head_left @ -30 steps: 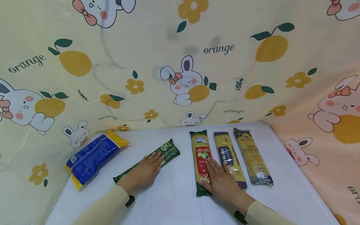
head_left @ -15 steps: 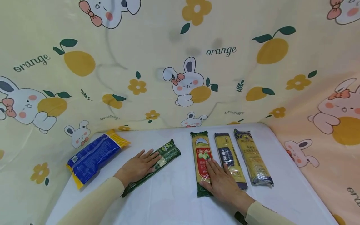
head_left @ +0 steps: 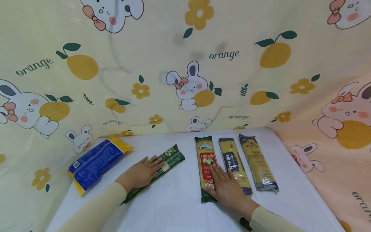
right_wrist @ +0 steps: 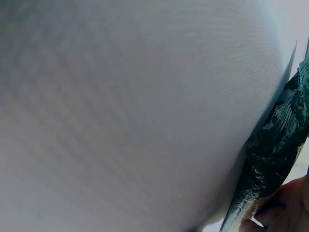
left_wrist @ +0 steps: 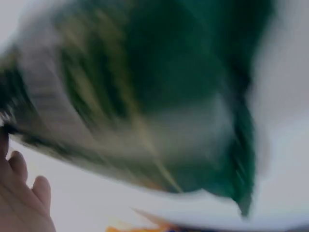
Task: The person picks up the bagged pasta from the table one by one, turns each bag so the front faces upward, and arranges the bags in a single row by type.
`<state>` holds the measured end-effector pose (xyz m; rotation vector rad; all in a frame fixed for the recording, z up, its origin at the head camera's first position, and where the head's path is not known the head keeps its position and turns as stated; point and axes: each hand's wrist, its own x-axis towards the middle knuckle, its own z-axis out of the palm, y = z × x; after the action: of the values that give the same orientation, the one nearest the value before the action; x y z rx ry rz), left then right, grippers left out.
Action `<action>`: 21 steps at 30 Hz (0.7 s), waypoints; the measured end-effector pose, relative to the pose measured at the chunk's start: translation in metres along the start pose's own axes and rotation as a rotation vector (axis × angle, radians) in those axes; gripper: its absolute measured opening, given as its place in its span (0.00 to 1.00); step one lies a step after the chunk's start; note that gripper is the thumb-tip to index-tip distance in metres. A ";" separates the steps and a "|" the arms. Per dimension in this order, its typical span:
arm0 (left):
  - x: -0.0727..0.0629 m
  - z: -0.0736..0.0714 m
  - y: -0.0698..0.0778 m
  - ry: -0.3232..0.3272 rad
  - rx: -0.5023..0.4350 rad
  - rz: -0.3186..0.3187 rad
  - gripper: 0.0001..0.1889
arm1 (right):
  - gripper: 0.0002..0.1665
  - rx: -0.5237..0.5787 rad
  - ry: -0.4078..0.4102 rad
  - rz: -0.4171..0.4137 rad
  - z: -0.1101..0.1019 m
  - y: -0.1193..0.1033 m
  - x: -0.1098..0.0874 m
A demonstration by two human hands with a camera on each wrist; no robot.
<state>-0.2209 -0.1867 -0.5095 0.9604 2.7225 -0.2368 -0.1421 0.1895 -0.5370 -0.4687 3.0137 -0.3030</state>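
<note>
My left hand [head_left: 140,174] lies over a long green packet [head_left: 171,158] with fingers stretched out. The packet lies slantwise on the white table, its near end partly under the wrist. Blurred and close, that green packet [left_wrist: 159,96] fills much of the left wrist view, with fingers [left_wrist: 41,191] at its lower left. My right hand [head_left: 229,190] rests with extended fingers on a green-ended pasta packet [head_left: 207,154] with a red Olivoila label. It also partly covers the neighbouring yellow pasta packet [head_left: 232,158] with a dark blue label. In the right wrist view a dark green packet end [right_wrist: 275,140] shows beside fingers.
Right of these lies another yellow pasta packet [head_left: 258,164]. A plump blue packet with yellow ends [head_left: 97,164] lies at the table's left edge. A cream cloth [head_left: 156,64] printed with rabbits and oranges hangs behind and beside the white table [head_left: 174,206].
My left hand has shifted left and spread its fingers on the green packet. The packet's near end has swung toward me, leaving it steeper. The right hand has stayed in place.
</note>
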 end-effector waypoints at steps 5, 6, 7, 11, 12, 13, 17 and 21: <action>-0.015 0.002 -0.023 0.020 -0.015 0.064 0.33 | 0.53 -0.031 0.002 -0.019 0.003 -0.005 0.003; -0.016 0.002 -0.025 0.034 -0.019 0.083 0.34 | 0.53 -0.036 0.002 -0.017 0.003 -0.005 0.003; -0.017 0.003 -0.027 0.049 -0.012 0.103 0.34 | 0.53 -0.040 0.000 -0.015 0.002 -0.005 0.003; -0.017 0.008 -0.030 0.106 0.075 0.165 0.36 | 0.53 -0.031 -0.011 -0.005 0.002 -0.003 0.001; -0.016 0.009 -0.029 0.115 0.101 0.170 0.37 | 0.53 -0.030 -0.012 -0.002 0.002 -0.003 0.001; -0.014 0.011 -0.028 0.123 0.127 0.172 0.37 | 0.53 -0.028 -0.011 0.000 0.002 -0.002 0.001; -0.006 0.016 -0.021 0.139 0.179 0.150 0.38 | 0.52 -0.027 0.002 -0.002 0.002 0.000 0.001; 0.008 0.017 -0.004 0.137 0.188 0.142 0.39 | 0.53 -0.018 0.001 -0.010 0.001 0.001 0.001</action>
<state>-0.2262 -0.1888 -0.5281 1.2597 2.7757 -0.4210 -0.1435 0.1904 -0.5379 -0.4847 3.0187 -0.2770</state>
